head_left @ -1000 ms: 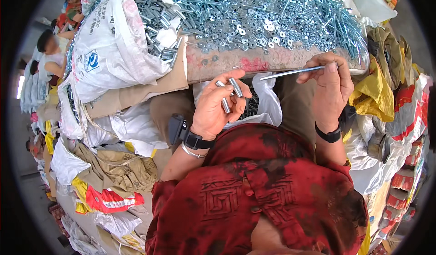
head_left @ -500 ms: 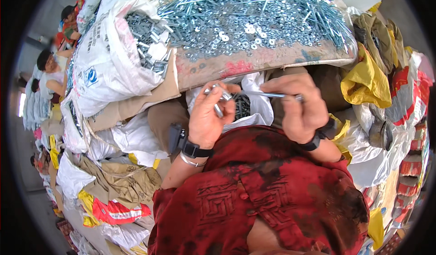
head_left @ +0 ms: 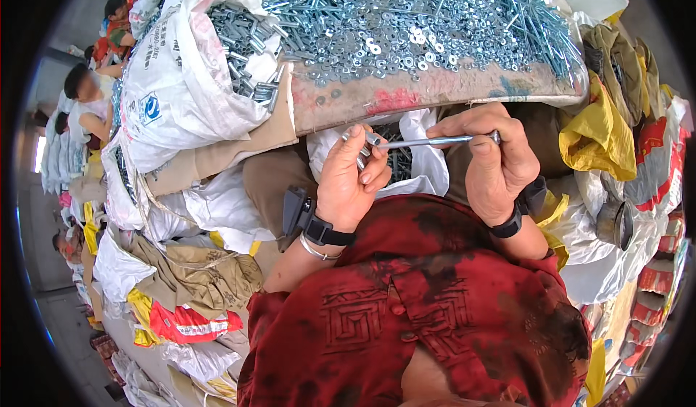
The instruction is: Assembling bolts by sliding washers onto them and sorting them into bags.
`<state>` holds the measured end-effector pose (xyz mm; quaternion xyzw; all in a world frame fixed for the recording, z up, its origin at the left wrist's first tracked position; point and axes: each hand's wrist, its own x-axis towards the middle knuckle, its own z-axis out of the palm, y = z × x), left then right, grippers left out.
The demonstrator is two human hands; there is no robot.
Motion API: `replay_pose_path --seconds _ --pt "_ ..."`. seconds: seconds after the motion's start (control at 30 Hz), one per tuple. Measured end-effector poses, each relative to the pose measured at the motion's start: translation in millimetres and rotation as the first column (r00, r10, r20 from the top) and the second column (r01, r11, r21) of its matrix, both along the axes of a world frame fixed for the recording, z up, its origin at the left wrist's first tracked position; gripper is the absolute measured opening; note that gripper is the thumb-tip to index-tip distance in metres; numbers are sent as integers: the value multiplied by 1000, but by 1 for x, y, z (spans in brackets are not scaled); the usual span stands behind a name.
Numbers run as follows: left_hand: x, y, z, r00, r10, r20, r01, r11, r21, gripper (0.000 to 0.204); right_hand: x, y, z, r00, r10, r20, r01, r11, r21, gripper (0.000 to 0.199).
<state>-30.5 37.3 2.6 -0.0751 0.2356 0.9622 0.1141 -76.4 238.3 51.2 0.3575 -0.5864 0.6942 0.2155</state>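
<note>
My right hand (head_left: 500, 168) grips a long, thin metal bolt (head_left: 438, 142) near its wider end, between thumb and fingers. The bolt lies almost level, its narrow tip pointing left. That tip meets a short metal sleeve (head_left: 372, 139) pinched in my left hand (head_left: 339, 193); whether it is inside the sleeve I cannot tell. Another short metal piece (head_left: 361, 162) shows between the left fingers. Just beyond and below my hands, a white bag (head_left: 428, 164) stands open between my knees, with dark metal parts in it.
Ahead, a cloth-covered table (head_left: 341, 110) bears heaps of washers (head_left: 391, 48) and long bolts (head_left: 540, 34). A white sack (head_left: 174, 95) full of metal sleeves (head_left: 246, 52) stands at its left. Yellow sacking (head_left: 598, 139) hangs at right above a metal tin (head_left: 615, 222). People (head_left: 87, 95) sit far left.
The bolt's tip has come to the sleeve in my left hand, and more of the sleeve's end shows. Both hands sit slightly farther right in the picture, as does the whole scene.
</note>
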Motion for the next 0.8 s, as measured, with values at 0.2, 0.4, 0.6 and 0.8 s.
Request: replay_pose_path --seconds 0.2,0.4,0.6,0.8 --pt "4 2 7 997 -8 79 3 997 74 22 0 3 5 977 -115 -182 150 969 196 18" --pt "-7 -42 14 980 198 -11 -198 971 -135 24 -12 0 -24 987 -158 -7 147 895 421 13" --pt "-9 -13 15 993 -103 61 116 958 -262 23 -21 -15 -34 873 181 453 -395 807 438 42" --pt "-11 -15 -4 975 -223 -20 211 942 -262 23 -54 6 -32 913 80 400 -294 809 510 23"
